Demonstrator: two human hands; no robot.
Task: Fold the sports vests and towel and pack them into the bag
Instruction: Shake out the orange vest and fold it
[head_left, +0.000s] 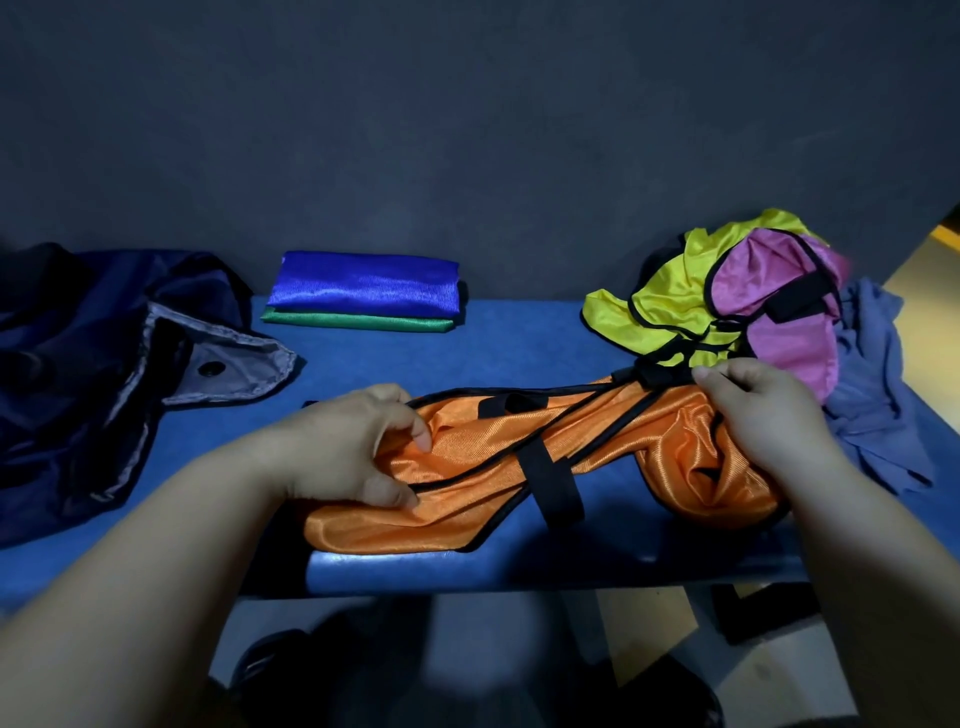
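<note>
Blue surface (493, 343) sat before a dark wall. Left grip (343, 447) pinched the orange vest (467, 519) at its left end, thumb & fingers curled into the fabric; right grip (763, 415) pinched its black trim at the right end. Vest lay stretched btwn them near the front edge. Just behind right grip: yellow vest (660, 296) & pink vest (769, 275) heaped together, unfolded, w/ blue-grey towel (872, 374) crumpled beside them. Far centre: blue vest (363, 283) folded atop green vest (353, 322). Navy bag (78, 364) slumped at left

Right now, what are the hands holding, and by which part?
The orange vest: left hand pinches its left end, right hand grips its bunched right end.
</note>
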